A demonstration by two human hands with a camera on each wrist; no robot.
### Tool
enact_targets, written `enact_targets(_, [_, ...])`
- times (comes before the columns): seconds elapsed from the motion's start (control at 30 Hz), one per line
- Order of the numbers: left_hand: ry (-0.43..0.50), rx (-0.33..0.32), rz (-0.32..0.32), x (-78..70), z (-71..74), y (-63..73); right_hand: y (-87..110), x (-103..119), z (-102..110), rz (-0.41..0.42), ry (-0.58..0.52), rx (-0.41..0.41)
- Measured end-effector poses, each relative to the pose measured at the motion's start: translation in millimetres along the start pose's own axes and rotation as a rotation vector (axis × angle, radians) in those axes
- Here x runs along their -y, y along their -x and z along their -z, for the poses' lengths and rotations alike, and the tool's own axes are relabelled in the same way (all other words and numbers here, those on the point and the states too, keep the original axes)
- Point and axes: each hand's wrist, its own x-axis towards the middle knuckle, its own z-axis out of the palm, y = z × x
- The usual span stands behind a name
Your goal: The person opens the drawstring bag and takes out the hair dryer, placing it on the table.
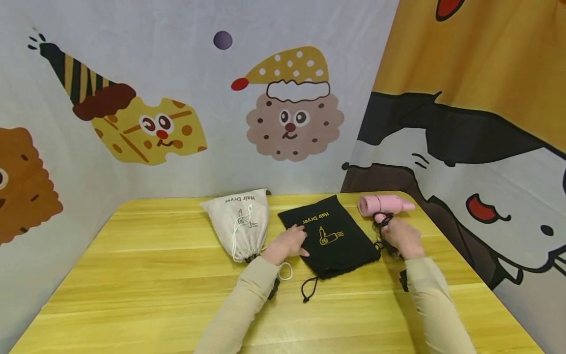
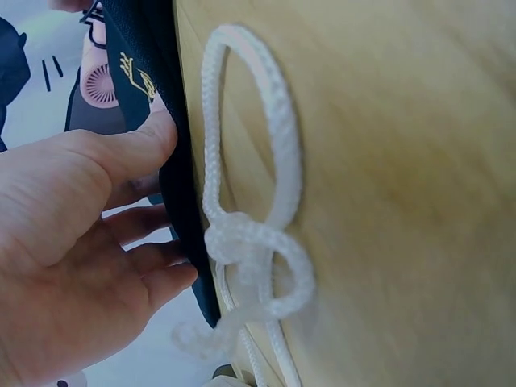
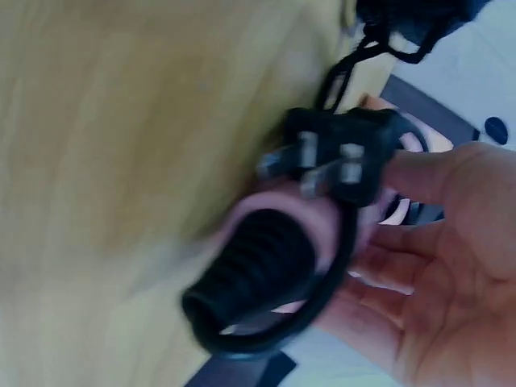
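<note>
What matters most is how the pink hair dryer (image 1: 381,205) lies against the black bag (image 1: 347,250): the dryer is at the far right of the table (image 1: 132,300), and the bag is to its left, between our two hands. The dryer's barrel runs roughly left to right, its round back end facing the bag and its narrow nozzle pointing away, with the handle turned toward us. The bag's long axis slants from far left to near right; we judge its mouth to be the near edge, where drawstrings show at both corners.

Our right hand (image 1: 403,238) is the nearer one to the dryer and grips it by the handle, fingers curled round; the plug (image 3: 347,145) sits by the thumb and the black cord (image 3: 324,300) loops below the handle. Our left hand (image 1: 287,243) is nearer the bag, spread loosely, thumb and fingertips resting along its left edge without clenching. Just beside that hand lie a white cord loop (image 2: 284,153) and the pale bag (image 1: 225,223)
</note>
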Motion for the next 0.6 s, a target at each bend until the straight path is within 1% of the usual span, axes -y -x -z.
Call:
enact_targets(0.1, [-0.011,-0.013,-0.002,0.0,-0.7,1.2,8.3,14.5,2.0,-0.006,0.044,-0.029])
enact_targets(0.2, [-0.024,-0.050,-0.006,0.1,-0.5,4.8,18.5,35.6,2.0,0.001,0.107,-0.130])
enact_targets(0.27, [-0.034,-0.090,-0.013,0.3,-0.3,7.3,24.0,50.4,1.3,0.037,0.149,-0.202])
enact_targets(0.33, [-0.039,-0.132,-0.011,1.0,-0.3,10.1,27.3,64.7,-1.1,0.105,0.156,-0.236])
enact_targets(0.4, [-0.064,-0.173,-0.009,2.2,-0.4,12.2,28.6,78.3,-5.4,0.211,0.147,-0.217])
enact_targets(0.43, [-0.076,-0.193,-0.004,3.0,-0.2,13.5,28.9,84.8,-8.1,0.266,0.129,-0.183])
enact_targets(0.5, [-0.103,-0.232,0.014,5.4,0.0,16.3,29.4,97.2,-14.3,0.358,0.079,-0.084])
enact_targets(0.57, [-0.125,-0.268,0.040,9.2,1.1,19.7,30.7,108.2,-21.0,0.418,0.036,0.028])
enact_targets(0.6, [-0.122,-0.287,0.059,11.2,2.3,22.1,31.3,112.7,-24.2,0.437,0.018,0.077])
